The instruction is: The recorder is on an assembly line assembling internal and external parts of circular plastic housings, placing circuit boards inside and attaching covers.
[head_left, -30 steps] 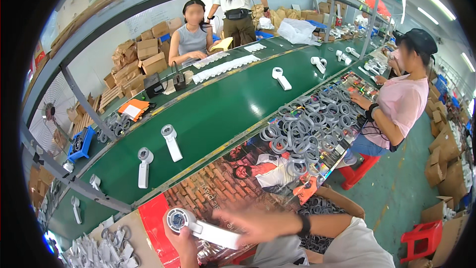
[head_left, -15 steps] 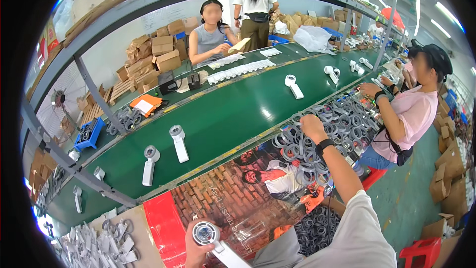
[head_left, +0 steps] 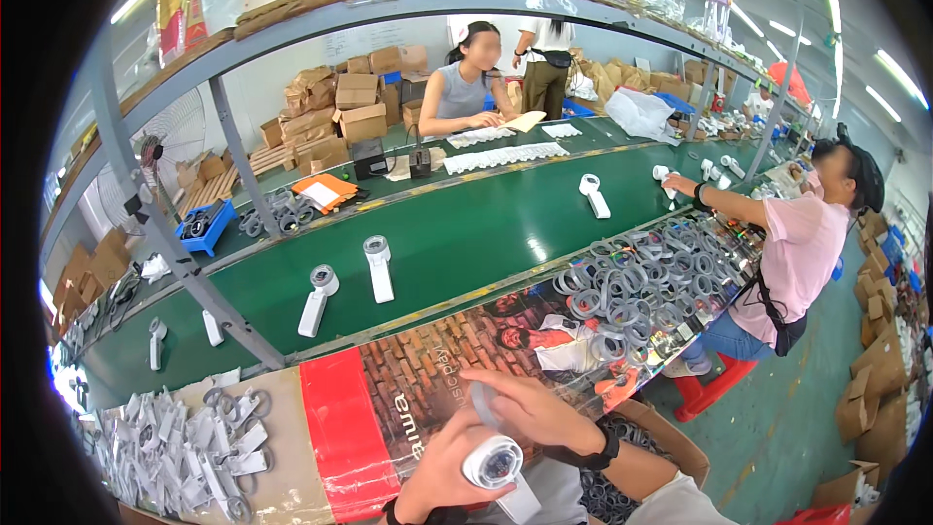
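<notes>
the left hand (head_left: 442, 472) grips a white handheld device (head_left: 498, 472) low over the printed mat (head_left: 428, 389), while the right hand (head_left: 530, 408) curls over its round head, pinching a clear ring (head_left: 483, 402). brown cardboard boxes (head_left: 340, 102) stack beyond the green conveyor belt (head_left: 457, 243), far past the mat, with an orange packet (head_left: 324, 192) beside them.
</notes>
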{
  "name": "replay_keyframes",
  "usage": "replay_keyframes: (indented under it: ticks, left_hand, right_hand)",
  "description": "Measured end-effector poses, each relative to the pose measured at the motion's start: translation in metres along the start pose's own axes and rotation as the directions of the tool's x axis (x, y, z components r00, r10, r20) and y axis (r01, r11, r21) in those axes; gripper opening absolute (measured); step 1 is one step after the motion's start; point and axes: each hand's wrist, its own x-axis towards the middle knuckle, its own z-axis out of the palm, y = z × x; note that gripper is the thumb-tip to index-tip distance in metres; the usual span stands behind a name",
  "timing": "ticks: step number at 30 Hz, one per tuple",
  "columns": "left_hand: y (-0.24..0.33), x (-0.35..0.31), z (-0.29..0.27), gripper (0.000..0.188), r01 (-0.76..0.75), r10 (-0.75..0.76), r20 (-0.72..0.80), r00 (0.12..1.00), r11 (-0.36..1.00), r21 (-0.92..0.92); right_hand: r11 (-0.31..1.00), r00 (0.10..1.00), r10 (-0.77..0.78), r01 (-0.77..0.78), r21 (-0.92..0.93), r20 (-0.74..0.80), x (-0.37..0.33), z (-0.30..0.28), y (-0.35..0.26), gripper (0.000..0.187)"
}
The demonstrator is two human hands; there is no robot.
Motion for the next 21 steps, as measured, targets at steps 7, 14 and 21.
replay_keyframes:
  ticks: [7, 14, 21]
  left_hand:
    - [0.012, -0.032, -0.018, 0.058, -0.028, 0.031, -0.015, 0.999, 0.978, 0.206]
    - [0.005, -0.049, -0.013, 0.06, 0.219, -0.299, -0.587, 0.752, 0.954, -0.205]
    - [-0.006, -0.053, -0.027, 0.072, 0.154, -0.546, -0.516, 0.66, 0.771, -0.619]
  right_hand:
    - [0.99, 0.987, 0.068, -0.05, 0.128, -0.145, 0.0, 0.028, -0.017, 0.044]
    - [0.869, 0.801, -0.018, 0.309, 0.387, -0.598, -0.035, 0.115, -0.036, 0.072]
    - [0.664, 0.868, 0.007, 0.367, 0.651, -0.496, -0.01, 0.106, -0.032, 0.074]
